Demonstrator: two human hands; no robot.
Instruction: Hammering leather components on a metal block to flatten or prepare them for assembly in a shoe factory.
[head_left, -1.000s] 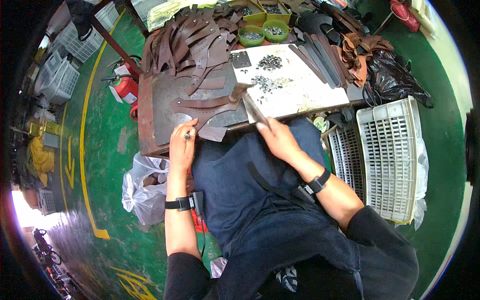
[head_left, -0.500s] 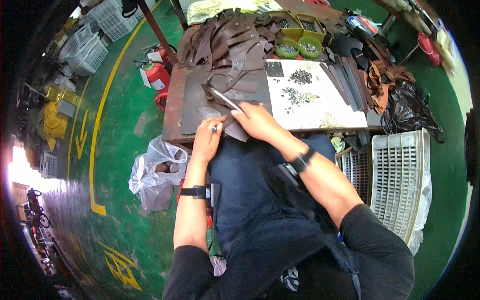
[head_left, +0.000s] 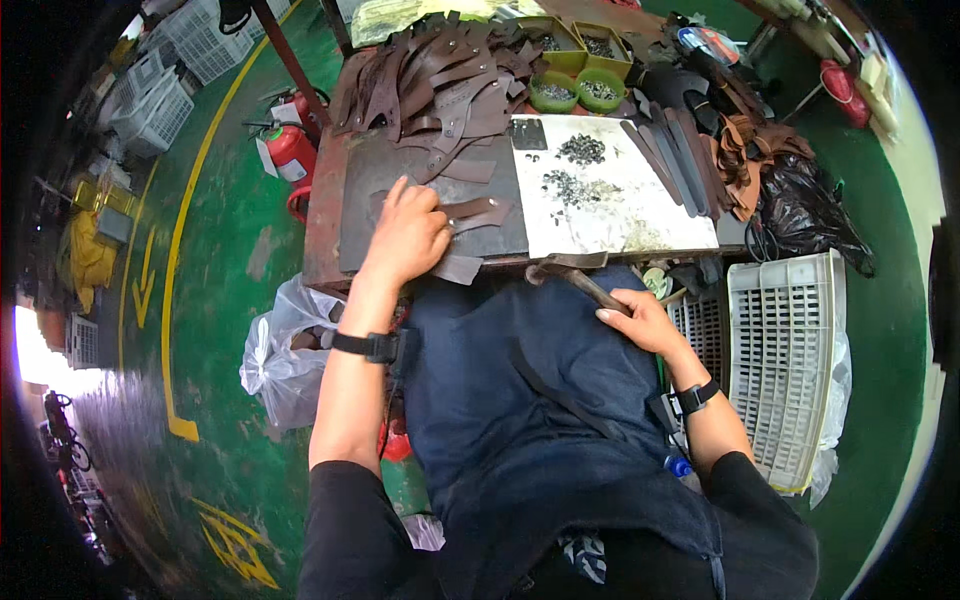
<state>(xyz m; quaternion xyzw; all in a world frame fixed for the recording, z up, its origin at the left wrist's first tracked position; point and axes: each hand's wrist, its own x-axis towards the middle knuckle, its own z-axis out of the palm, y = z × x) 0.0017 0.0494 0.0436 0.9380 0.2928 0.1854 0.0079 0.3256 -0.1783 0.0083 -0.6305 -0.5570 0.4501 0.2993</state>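
Observation:
My left hand (head_left: pixel 408 232) is over the dark work mat (head_left: pixel 370 240), its fingers closed on a brown leather strap (head_left: pixel 475 213) that sticks out to its right. Part of the strap is hidden under the hand. A short flap of brown leather (head_left: pixel 458 268) hangs over the table's near edge, close to my left wrist. My right hand (head_left: pixel 642 322) grips a hammer (head_left: pixel 592 288) by its handle, low over my lap. The hammer's head is by the table's front edge, apart from the leather.
Brown leather straps (head_left: pixel 440 75) are piled at the back. Small dark fittings (head_left: pixel 582 150) lie on a white board (head_left: pixel 620 228). Green bowls (head_left: pixel 600 92) and yellow boxes (head_left: pixel 605 45) hold metal pieces. A white crate (head_left: pixel 785 350) stands right, a plastic bag (head_left: pixel 285 350) left.
My right hand has swung the hammer away from the mat, down and right to my lap. My left hand has moved up onto the strap, which now lies more to the right.

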